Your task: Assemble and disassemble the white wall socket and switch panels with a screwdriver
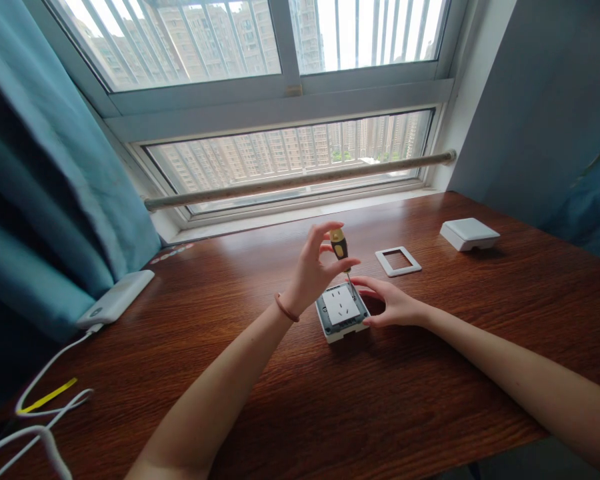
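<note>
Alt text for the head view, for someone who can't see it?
Left hand holds a yellow-and-black screwdriver to the right side of a white socket, which the right hand grips on a brown table. A white frame and a white box lie farther right.

The bare left forearm (225,383) angles up to the left hand (312,267), fingers (325,229) bent toward the thumb (343,265); the bare right forearm (500,373) slants in from the right, right hand (396,305) lower, curved C-like.

Screwdriver (339,245) in left hand (314,261), right hand (394,303) gripping socket's (341,307) edge
</note>
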A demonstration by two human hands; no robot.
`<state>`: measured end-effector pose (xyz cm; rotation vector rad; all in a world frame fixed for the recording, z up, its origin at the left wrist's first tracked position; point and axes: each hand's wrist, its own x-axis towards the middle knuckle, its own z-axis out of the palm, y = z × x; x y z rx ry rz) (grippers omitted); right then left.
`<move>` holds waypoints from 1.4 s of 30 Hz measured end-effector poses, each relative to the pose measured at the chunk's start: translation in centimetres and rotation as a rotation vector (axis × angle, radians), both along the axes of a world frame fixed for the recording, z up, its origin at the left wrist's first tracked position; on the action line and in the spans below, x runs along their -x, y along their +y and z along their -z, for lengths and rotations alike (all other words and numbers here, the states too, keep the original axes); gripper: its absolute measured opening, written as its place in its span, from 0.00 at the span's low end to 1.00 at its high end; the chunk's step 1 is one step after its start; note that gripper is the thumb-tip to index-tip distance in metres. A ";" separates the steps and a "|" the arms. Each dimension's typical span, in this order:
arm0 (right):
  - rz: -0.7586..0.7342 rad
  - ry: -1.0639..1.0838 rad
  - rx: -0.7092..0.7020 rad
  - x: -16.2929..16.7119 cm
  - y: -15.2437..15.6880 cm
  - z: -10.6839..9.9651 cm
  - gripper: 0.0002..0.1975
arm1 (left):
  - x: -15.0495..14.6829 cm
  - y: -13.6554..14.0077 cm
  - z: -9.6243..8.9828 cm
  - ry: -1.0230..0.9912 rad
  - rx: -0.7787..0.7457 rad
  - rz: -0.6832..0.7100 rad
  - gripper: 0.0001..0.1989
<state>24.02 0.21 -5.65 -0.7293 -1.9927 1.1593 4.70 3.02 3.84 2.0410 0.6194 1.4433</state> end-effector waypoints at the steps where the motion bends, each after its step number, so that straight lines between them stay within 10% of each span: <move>1: 0.002 -0.004 -0.001 0.0 0.0 -0.1 0.40 | 0.0 0.1 0.0 0.004 -0.033 -0.055 0.26; 22: 0.035 -0.048 -0.052 0.2 -0.1 -0.4 0.40 | -0.4 -1.3 -1.2 0.061 0.089 0.382 0.21; 29: 0.035 -0.044 -0.041 0.2 -0.1 -0.4 0.39 | -0.3 -1.6 -1.6 0.178 -0.183 0.033 0.24; 42: 0.036 -0.039 -0.059 0.1 -0.2 -0.3 0.40 | 0.5 -0.9 -1.6 0.188 -0.113 0.118 0.27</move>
